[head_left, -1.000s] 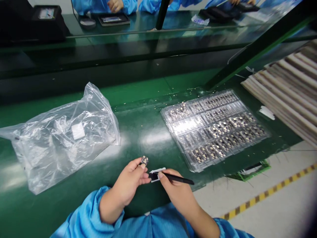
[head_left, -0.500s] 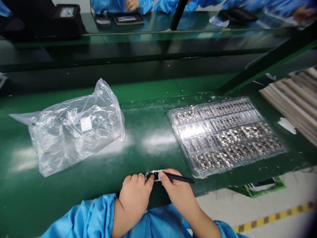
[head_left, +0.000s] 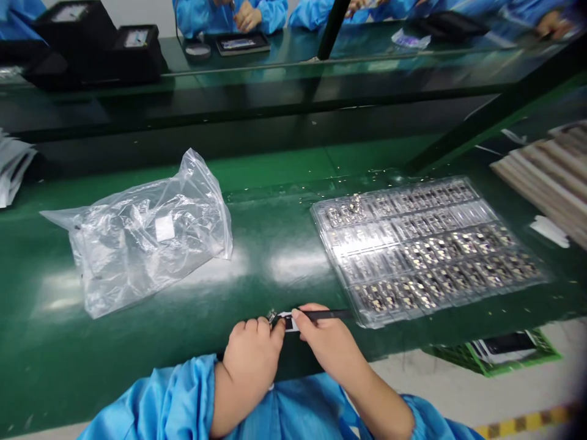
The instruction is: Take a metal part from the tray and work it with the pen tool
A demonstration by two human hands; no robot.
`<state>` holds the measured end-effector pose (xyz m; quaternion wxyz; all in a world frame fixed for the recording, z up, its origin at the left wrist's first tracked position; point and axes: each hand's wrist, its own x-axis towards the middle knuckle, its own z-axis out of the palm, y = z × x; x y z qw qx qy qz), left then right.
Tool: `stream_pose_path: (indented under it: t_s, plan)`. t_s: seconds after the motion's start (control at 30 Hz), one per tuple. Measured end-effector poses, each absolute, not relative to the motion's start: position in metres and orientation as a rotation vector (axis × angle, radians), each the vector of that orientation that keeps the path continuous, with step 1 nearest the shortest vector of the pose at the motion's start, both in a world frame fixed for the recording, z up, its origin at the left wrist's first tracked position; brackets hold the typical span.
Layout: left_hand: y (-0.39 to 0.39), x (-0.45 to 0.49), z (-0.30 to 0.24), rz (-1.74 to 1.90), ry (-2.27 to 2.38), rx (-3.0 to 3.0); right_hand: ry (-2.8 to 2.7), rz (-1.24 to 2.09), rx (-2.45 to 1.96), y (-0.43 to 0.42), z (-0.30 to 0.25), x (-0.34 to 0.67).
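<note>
My left hand (head_left: 252, 360) is closed at the near edge of the green bench (head_left: 275, 244), its fingertips pinching a small metal component (head_left: 272, 316). My right hand (head_left: 328, 342) grips thin black tweezers (head_left: 328, 315) whose tip meets a small white and black label piece (head_left: 288, 322) right beside that component. The two hands nearly touch. To the right lies a clear plastic tray (head_left: 426, 244) holding rows of several small metal parts.
A crumpled clear plastic bag (head_left: 147, 235) lies at the left. Stacked pale trays (head_left: 545, 171) sit at the far right. Across a raised shelf, other people in blue sleeves (head_left: 229, 15) work beside black devices (head_left: 96, 43). A green bin (head_left: 509, 348) stands on the floor.
My left hand turned over and lowered, bringing the small component down to the label piece at the bench edge. The tweezers swung to lie flatter. The view shifted slightly.
</note>
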<state>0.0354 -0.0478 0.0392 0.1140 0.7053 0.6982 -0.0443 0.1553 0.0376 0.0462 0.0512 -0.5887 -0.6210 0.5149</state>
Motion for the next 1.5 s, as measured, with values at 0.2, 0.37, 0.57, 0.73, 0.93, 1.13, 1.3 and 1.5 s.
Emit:
stream_pose_path:
  t_s: [0.2,0.37,0.57,0.73,0.93,1.13,1.3,1.5]
  plan:
    - [-0.048,0.036,0.039,-0.097,2.067,2.103,-1.896,1.642,-1.785,0.04,0.049,0.156]
    - [-0.048,0.035,0.04,-0.116,2.06,2.11,-1.922,1.656,-1.783,0.043,0.05,0.157]
    - [-0.047,0.035,0.041,-0.135,2.045,2.085,-1.949,1.672,-1.796,0.044,0.048,0.159]
    - [-0.045,0.035,0.043,-0.154,2.035,2.068,-1.929,1.685,-1.777,0.045,0.047,0.159]
    - [-0.046,0.034,0.042,-0.181,2.02,2.068,-1.877,1.714,-1.79,0.044,0.048,0.159]
    - [-0.047,0.034,0.042,-0.191,2.011,2.073,-1.844,1.76,-1.821,0.044,0.046,0.16]
    - [-0.046,0.031,0.041,-0.204,1.983,2.071,-1.8,1.81,-1.819,0.046,0.048,0.161]
    - [-0.042,0.01,0.04,0.094,1.887,1.887,-1.47,1.947,-1.698,0.041,0.04,0.168]
